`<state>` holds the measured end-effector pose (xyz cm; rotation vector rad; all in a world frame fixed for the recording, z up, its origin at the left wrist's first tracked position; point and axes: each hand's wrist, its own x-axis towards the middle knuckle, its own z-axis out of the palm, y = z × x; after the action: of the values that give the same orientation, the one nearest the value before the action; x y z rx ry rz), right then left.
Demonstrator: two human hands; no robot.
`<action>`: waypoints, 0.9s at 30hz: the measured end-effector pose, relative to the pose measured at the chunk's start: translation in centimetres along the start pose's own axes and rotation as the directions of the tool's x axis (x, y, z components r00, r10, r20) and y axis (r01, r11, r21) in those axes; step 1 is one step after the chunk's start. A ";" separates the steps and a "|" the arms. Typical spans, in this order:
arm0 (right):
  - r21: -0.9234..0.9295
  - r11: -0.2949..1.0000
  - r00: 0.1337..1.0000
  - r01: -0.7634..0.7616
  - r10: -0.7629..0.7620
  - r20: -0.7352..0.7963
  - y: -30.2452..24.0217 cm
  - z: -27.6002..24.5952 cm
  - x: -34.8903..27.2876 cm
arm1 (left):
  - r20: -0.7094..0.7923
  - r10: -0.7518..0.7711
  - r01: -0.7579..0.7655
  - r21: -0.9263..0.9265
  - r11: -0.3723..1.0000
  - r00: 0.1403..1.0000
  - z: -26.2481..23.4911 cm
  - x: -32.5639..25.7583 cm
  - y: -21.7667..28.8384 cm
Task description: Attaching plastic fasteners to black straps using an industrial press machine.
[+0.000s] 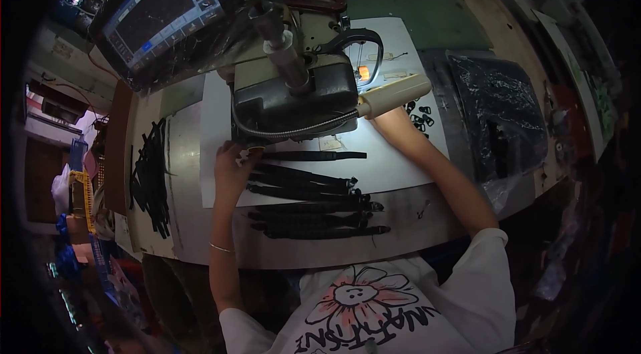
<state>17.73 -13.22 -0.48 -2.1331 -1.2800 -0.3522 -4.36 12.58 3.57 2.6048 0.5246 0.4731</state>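
Closest up is the white t-shirt (400, 307) with a flower drawing, both bare forearms reaching out from it. On the metal table (427, 217) sits a pile of black straps (314, 204), a few laid side by side. The left hand (232, 165) rests at the pile's left end, fingers curled down on a strap end right under the sewing machine (294, 80). The right hand (384, 117) is mostly hidden behind the machine's lamp (394, 95), so can't tell its grip. Small black buckles (419, 117) lie just beside it. More straps (150, 177) sit far left.
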 end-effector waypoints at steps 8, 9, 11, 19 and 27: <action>0.419 0.905 0.988 -0.065 0.118 -0.102 -4.5 -3.3 -2.9 | 0.581 0.090 0.386 -0.640 0.664 0.809 2.5 -1.4 9.3; 0.379 0.925 0.990 0.007 0.047 -0.133 -4.9 -3.5 -3.5 | 0.620 0.118 0.444 -0.669 0.596 0.776 3.7 -1.2 10.2; 0.306 0.939 0.977 0.155 -0.100 -0.188 -5.8 -3.7 -4.3 | 0.667 0.169 0.529 -0.699 0.481 0.726 5.4 -0.4 11.7; 0.870 0.361 0.893 -0.336 0.416 0.173 -7.7 -3.7 -5.3 | 0.632 0.195 0.497 -0.733 0.464 0.750 6.1 0.1 12.6; 0.820 -0.354 0.750 -0.450 0.350 0.562 -7.5 -3.9 -5.0 | 0.305 0.115 0.108 -0.625 0.773 0.945 5.5 -1.3 13.7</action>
<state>9.11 -16.64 2.74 -0.8630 -0.2142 0.9004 0.59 -1.25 5.17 1.9572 0.1892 0.1592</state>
